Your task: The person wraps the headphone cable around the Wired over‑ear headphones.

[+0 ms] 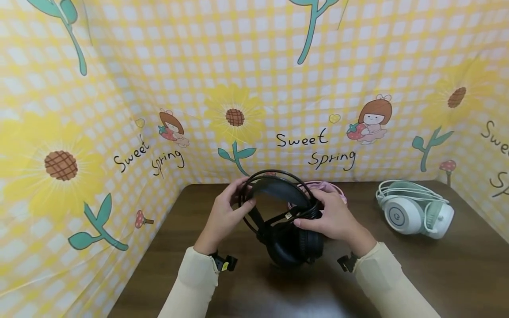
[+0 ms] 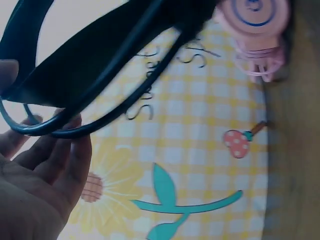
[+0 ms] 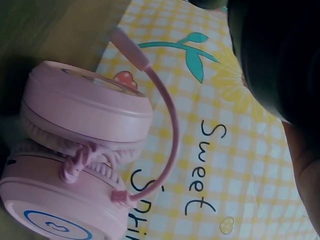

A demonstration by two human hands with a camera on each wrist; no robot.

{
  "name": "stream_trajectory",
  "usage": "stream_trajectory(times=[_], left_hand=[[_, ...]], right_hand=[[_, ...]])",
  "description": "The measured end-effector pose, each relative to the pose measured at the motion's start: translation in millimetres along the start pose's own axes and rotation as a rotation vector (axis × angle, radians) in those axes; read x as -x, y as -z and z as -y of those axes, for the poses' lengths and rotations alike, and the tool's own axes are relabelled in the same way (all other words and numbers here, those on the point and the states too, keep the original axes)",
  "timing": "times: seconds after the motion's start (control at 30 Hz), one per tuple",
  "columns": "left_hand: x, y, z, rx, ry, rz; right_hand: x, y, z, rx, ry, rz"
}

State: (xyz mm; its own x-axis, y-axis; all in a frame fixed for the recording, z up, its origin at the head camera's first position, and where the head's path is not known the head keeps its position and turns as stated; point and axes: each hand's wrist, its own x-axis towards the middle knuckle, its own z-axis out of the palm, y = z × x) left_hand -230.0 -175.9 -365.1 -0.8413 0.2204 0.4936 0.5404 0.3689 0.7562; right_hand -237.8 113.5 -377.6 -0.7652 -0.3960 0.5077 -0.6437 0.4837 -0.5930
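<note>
A pair of black over-ear headphones (image 1: pixel 284 251) is held upright between both hands, its ear cups low over the table. My left hand (image 1: pixel 224 214) grips the left side of the headband; in the left wrist view its fingers curl round the twin wire hoops (image 2: pixel 100 120). With thumb in front, my right hand (image 1: pixel 334 216) grips the right side of the headband, where a black cable is bundled. A USB plug (image 1: pixel 288 216) shows between the two sides. In the right wrist view a dark ear cup (image 3: pixel 280 60) hides most of the right hand.
Behind the right hand lies a pink headset (image 1: pixel 326 187), its boom microphone (image 3: pixel 170 115) showing in the right wrist view. A white and green pair of headphones (image 1: pixel 405 214) wrapped in its cable sits at right. Patterned cloth walls (image 1: pixel 258 88) border the brown table (image 1: pixel 167 265).
</note>
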Motion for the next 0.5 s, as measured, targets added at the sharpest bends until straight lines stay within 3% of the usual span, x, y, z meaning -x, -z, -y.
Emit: stream_trajectory(times=[0.13,0.2,0.3,0.5], left_hand=[[6.6,-3.0,5.8,0.016,0.026,0.006],[10.5,-3.1,-3.4,0.038,0.064,0.020],[15.1,-4.4,-0.8,0.068,0.110,0.030],[26.3,-9.5,20.2,0.112,0.119,0.051]], right_hand=[[0.8,-1,-1,-0.025,-0.001,-0.078],[0.9,0,-1,-0.030,0.004,-0.104],[1.4,1,-2,-0.038,0.007,-0.117],[3.9,0,-8,-0.053,0.002,-0.130]])
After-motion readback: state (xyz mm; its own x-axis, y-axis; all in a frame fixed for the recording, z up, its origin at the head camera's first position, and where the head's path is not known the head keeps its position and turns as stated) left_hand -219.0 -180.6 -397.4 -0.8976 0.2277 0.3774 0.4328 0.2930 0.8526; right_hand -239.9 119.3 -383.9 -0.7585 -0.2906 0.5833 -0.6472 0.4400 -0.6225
